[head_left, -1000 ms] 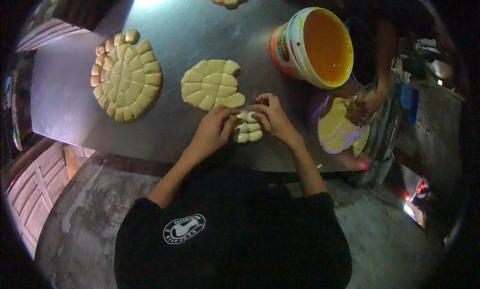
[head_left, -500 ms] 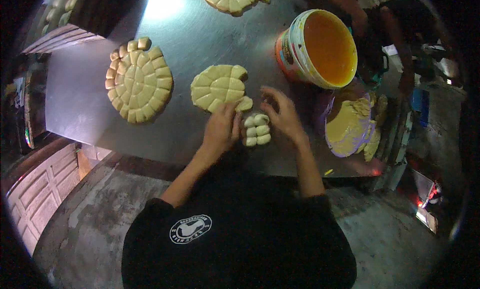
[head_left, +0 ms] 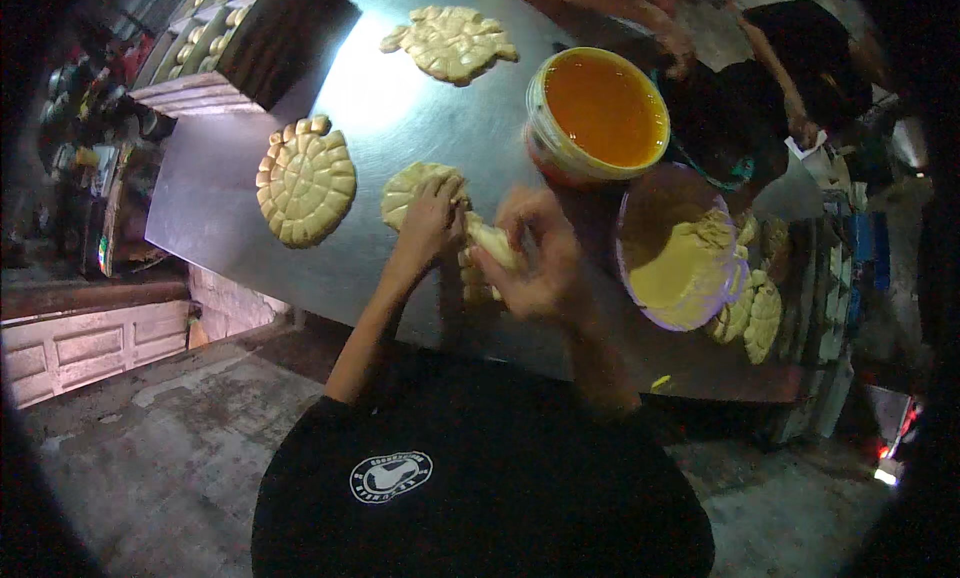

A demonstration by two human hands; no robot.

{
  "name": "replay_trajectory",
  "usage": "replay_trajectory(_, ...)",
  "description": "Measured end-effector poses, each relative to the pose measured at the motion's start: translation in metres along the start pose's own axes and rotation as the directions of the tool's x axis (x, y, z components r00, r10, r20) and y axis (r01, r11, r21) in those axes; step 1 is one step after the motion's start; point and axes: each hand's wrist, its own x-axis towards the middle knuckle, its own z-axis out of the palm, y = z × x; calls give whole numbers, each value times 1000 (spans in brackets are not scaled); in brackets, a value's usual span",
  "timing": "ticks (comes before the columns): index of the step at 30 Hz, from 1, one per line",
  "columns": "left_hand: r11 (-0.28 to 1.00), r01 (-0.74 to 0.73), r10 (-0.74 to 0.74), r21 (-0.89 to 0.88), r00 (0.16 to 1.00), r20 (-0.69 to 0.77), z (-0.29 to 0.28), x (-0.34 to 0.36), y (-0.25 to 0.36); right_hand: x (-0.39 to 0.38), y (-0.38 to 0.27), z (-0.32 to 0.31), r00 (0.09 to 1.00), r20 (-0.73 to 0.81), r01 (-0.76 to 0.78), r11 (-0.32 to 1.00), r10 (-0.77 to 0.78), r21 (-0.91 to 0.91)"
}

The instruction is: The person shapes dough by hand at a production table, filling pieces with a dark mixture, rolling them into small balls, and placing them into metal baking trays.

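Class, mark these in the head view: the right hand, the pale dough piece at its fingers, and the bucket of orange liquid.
Right hand (head_left: 542,256), head view: middle of the hand.
Dough piece (head_left: 492,244), head view: its visible middle.
Bucket (head_left: 549,150), head view: outer wall.

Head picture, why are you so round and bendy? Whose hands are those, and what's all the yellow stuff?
There's no machine here, just a person with a bare left hand and right hand. A wide camera on their head looks down, and its lens bends straight edges. The left hand lies on a scored patty that looks like dough. The right hand, a bit blurred, pinches a pale dough piece. Also on the table are a round dough shape, another with pointy bits, a bucket of orange liquid and a purple-rimmed bowl with something yellow inside; I can't tell what.
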Motion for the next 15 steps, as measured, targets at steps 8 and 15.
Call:
replay_trajectory(8, 178, 372, -126, -911, 927, 354, -42, -29, 265, -104, -64, -119, 913, -250, 140, 824, -322, -550)
replay_trajectory(15, 309, 16, -87, -951, 996, -11, 20, -40, 343, -175, -85, -157, 827, -515, -75, 953, 225, 295)
